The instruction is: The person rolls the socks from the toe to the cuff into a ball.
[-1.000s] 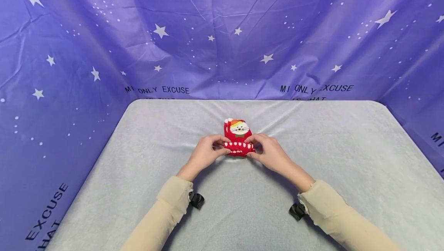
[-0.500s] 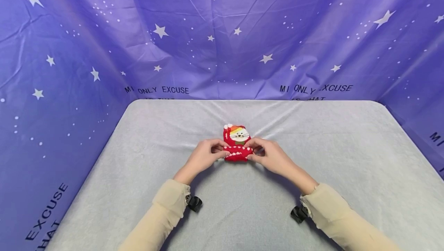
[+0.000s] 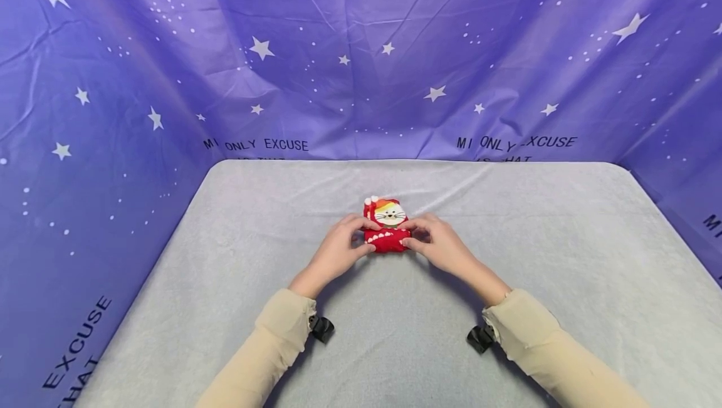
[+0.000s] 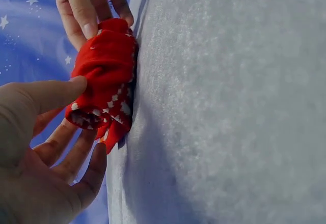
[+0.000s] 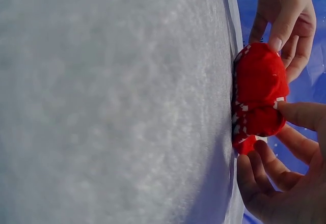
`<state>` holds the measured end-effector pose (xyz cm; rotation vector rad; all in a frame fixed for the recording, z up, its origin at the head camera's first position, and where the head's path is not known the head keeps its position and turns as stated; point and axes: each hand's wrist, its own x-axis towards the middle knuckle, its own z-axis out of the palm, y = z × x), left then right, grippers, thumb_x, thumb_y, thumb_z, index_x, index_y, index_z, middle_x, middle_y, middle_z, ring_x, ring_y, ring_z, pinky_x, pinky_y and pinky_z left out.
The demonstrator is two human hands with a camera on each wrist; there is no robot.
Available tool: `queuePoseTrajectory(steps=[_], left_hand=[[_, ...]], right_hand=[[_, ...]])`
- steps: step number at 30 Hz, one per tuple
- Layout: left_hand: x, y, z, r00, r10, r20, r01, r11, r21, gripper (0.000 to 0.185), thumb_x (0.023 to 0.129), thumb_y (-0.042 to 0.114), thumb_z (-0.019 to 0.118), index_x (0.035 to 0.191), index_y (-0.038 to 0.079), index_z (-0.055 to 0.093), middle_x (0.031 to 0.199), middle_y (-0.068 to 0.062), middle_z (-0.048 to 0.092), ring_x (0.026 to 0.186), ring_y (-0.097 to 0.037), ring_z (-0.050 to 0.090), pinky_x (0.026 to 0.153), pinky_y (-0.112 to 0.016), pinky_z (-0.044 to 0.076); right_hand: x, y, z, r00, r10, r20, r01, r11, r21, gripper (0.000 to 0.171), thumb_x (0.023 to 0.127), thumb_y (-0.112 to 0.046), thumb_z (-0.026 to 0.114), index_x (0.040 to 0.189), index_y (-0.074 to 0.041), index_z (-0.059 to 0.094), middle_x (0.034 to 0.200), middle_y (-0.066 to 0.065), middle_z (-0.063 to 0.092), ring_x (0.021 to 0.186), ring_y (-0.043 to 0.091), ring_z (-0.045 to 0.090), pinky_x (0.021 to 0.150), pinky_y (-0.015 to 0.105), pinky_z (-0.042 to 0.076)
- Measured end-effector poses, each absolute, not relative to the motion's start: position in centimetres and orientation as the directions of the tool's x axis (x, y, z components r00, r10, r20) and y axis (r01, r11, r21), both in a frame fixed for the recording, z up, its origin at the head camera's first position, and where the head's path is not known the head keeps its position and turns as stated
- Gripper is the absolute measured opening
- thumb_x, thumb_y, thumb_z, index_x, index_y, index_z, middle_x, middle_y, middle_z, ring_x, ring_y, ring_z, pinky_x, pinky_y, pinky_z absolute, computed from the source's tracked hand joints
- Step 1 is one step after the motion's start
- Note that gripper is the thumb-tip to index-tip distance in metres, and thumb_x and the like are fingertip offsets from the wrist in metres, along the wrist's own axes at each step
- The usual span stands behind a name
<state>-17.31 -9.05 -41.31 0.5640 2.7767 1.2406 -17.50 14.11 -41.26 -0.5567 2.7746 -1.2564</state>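
Observation:
A pair of red socks (image 3: pixel 388 242) with white dots lies partly rolled on the table in the head view. Beyond the roll, a white cat face with whiskers and a yellow-orange patch shows on the unrolled part. My left hand (image 3: pixel 340 240) grips the roll's left end between thumb and fingers. At the right end, my right hand (image 3: pixel 442 242) holds it the same way. The left wrist view shows the thick red roll (image 4: pixel 109 56) with its coiled end. From the right wrist view, my right thumb presses the red roll (image 5: pixel 260 76) and the fingers curl beneath.
A grey velvety cloth (image 3: pixel 389 333) covers the table, with slight wrinkles near its back edge. Purple curtains (image 3: pixel 350 51) with white stars and lettering hang behind and at both sides. A black wrist camera (image 3: pixel 322 329) sits at the left cuff, another black camera (image 3: pixel 481 338) at the right.
The near part of the socks has been rolled further toward the cat face, covering the green patch below it more. Both hands came slightly nearer, then moved back away with the roll.

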Motion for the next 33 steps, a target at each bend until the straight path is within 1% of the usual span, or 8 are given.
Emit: queuePoseTrajectory(steps=[5,9,13,18,22,27,29,33], left_hand=[[-17.8,-8.8,-41.5,-0.931,0.343,0.122,0.324,0.628,0.707,0.030,0.088,0.011,0.075,0.117,0.016,0.070,0.124,-0.007,0.066,0.115,-0.025,0.061,0.101,-0.044,0.050],[-18.1,-8.7,-41.5,-0.932,0.344,0.118,0.325,0.646,0.690,0.029,0.089,0.013,0.073,0.118,0.015,0.071,0.121,-0.008,0.068,0.114,-0.026,0.062,0.102,-0.045,0.048],[-18.4,-8.6,-41.5,-0.931,0.343,0.124,0.332,0.656,0.678,0.028,0.091,0.014,0.072,0.118,0.014,0.071,0.120,-0.009,0.069,0.115,-0.028,0.062,0.103,-0.046,0.047],[-18.6,-8.6,-41.6,-0.937,0.328,0.123,0.319,0.655,0.684,0.029,0.092,0.015,0.070,0.121,0.013,0.069,0.126,-0.010,0.067,0.124,-0.029,0.059,0.109,-0.046,0.044],[-18.5,-8.6,-41.7,-0.938,0.322,0.131,0.317,0.638,0.701,0.034,0.089,0.013,0.073,0.123,0.013,0.067,0.129,-0.010,0.064,0.126,-0.030,0.057,0.111,-0.047,0.043],[-18.6,-8.5,-41.7,-0.933,0.333,0.140,0.329,0.627,0.706,0.037,0.087,0.010,0.075,0.123,0.013,0.066,0.129,-0.010,0.062,0.128,-0.029,0.056,0.112,-0.047,0.042],[-18.7,-8.4,-41.8,-0.934,0.330,0.135,0.325,0.631,0.704,0.035,0.088,0.010,0.074,0.123,0.013,0.066,0.129,-0.009,0.062,0.128,-0.030,0.056,0.112,-0.046,0.042],[-19.0,-8.2,-41.8,-0.944,0.308,0.117,0.296,0.637,0.712,0.032,0.090,0.011,0.072,0.121,0.013,0.067,0.129,-0.010,0.062,0.128,-0.031,0.056,0.111,-0.048,0.042]], right_hand=[[-17.4,14.0,-41.2,-0.932,-0.329,0.152,-0.330,0.597,-0.731,0.030,0.089,-0.006,0.071,0.118,-0.003,0.067,0.119,0.019,0.064,0.107,0.036,0.064,0.093,0.051,0.054],[-17.4,13.8,-41.2,-0.920,-0.343,0.192,-0.370,0.592,-0.716,0.033,0.084,-0.005,0.075,0.116,-0.006,0.066,0.122,0.016,0.064,0.110,0.035,0.064,0.098,0.053,0.051],[-17.5,13.5,-41.2,-0.912,-0.359,0.201,-0.393,0.617,-0.682,0.032,0.082,-0.004,0.077,0.113,-0.008,0.068,0.121,0.015,0.065,0.110,0.034,0.063,0.095,0.053,0.051],[-17.8,13.3,-41.2,-0.924,-0.334,0.185,-0.366,0.633,-0.683,0.033,0.083,-0.002,0.075,0.115,-0.007,0.069,0.120,0.015,0.066,0.109,0.033,0.063,0.093,0.052,0.051],[-18.1,13.2,-41.3,-0.932,-0.320,0.168,-0.343,0.634,-0.693,0.034,0.085,-0.002,0.073,0.119,-0.005,0.068,0.122,0.016,0.066,0.110,0.034,0.063,0.096,0.052,0.051],[-18.4,13.2,-41.4,-0.942,-0.293,0.165,-0.320,0.631,-0.706,0.034,0.086,-0.003,0.072,0.120,-0.003,0.069,0.122,0.017,0.065,0.114,0.036,0.062,0.101,0.053,0.049],[-18.4,13.1,-41.4,-0.941,-0.288,0.176,-0.325,0.632,-0.704,0.034,0.086,-0.003,0.073,0.120,-0.004,0.069,0.123,0.016,0.065,0.116,0.036,0.062,0.101,0.053,0.048],[-18.4,13.1,-41.4,-0.924,-0.317,0.216,-0.374,0.619,-0.691,0.041,0.083,-0.005,0.076,0.123,-0.005,0.066,0.124,0.015,0.063,0.113,0.035,0.062,0.097,0.052,0.051]])
